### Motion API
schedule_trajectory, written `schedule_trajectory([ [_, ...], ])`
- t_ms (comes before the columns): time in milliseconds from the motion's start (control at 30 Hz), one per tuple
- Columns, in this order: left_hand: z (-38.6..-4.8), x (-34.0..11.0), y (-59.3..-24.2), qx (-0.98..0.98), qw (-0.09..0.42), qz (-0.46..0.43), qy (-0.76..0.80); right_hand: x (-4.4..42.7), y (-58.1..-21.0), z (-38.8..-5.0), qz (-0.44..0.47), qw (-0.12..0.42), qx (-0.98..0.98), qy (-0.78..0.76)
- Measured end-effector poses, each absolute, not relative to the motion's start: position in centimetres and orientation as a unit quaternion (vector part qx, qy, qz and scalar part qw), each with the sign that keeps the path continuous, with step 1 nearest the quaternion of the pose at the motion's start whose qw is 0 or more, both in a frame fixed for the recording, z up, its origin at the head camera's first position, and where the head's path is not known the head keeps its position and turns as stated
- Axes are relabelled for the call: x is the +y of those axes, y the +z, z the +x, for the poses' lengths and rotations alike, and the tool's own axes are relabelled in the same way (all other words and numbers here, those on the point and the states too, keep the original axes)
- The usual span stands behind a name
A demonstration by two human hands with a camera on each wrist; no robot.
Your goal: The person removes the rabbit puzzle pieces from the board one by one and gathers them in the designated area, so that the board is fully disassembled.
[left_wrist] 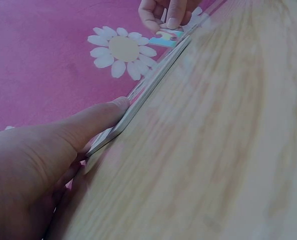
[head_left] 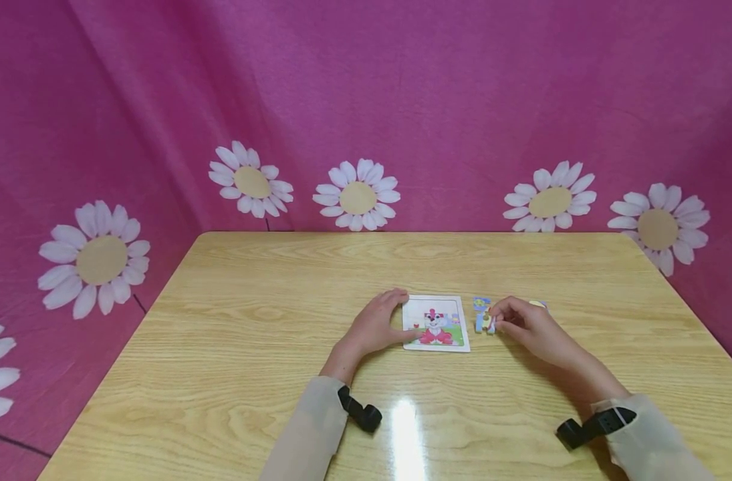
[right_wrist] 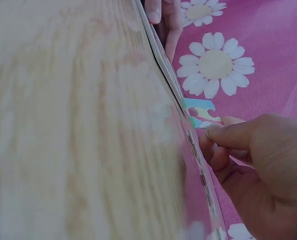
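A square puzzle board [head_left: 465, 339] with a white border lies on the table, its picture of a pink-and-white animal partly filled in. My left hand [head_left: 374, 325] rests at its left side, thumb [left_wrist: 106, 114] lying on the border and fingertips at the far left corner. To the right of the board, my right hand [head_left: 531, 329] pinches a small puzzle piece [right_wrist: 201, 108] between thumb and index finger, just above the table. Part of that piece is covered by the fingers. A blue puzzle piece with a yellow shape [head_left: 481, 303] lies just beyond the held piece.
Another puzzle piece [head_left: 539, 304] shows partly behind my right hand. The wooden table [head_left: 251, 300] stretches around the board, and a pink cloth with daisies [head_left: 432, 100] hangs behind and beside it. Black straps with camera units [head_left: 597, 427] sit on both wrists.
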State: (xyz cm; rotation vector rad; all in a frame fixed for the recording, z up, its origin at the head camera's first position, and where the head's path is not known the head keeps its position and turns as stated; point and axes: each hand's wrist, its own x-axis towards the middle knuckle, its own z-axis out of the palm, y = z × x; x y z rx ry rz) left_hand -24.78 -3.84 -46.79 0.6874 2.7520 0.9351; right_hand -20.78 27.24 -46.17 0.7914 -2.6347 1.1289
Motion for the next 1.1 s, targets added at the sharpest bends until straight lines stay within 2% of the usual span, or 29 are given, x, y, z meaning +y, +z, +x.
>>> schedule_trajectory([
  [267, -24.69, -3.96, -46.63, 0.917, 0.075, 0.234, 0.316, 27.40, -46.29, -21.33, 0.248, 0.072, -0.898, 0.355],
  [633, -24.76, -3.97, -46.88, 0.917, 0.073, 0.235, 0.313, 27.70, -45.86, -21.61, 0.214, 0.010, -0.920, 0.329],
  [900, -24.74, -3.90, -46.62, 0.919, 0.080, 0.229, 0.312, 27.74, -45.81, -21.56, 0.223, 0.023, -0.919, 0.324],
  [1100, -24.74, -3.97, -46.72, 0.920, 0.081, 0.229, 0.307, 27.66, -45.65, -21.51, 0.209, 0.010, -0.925, 0.316],
])
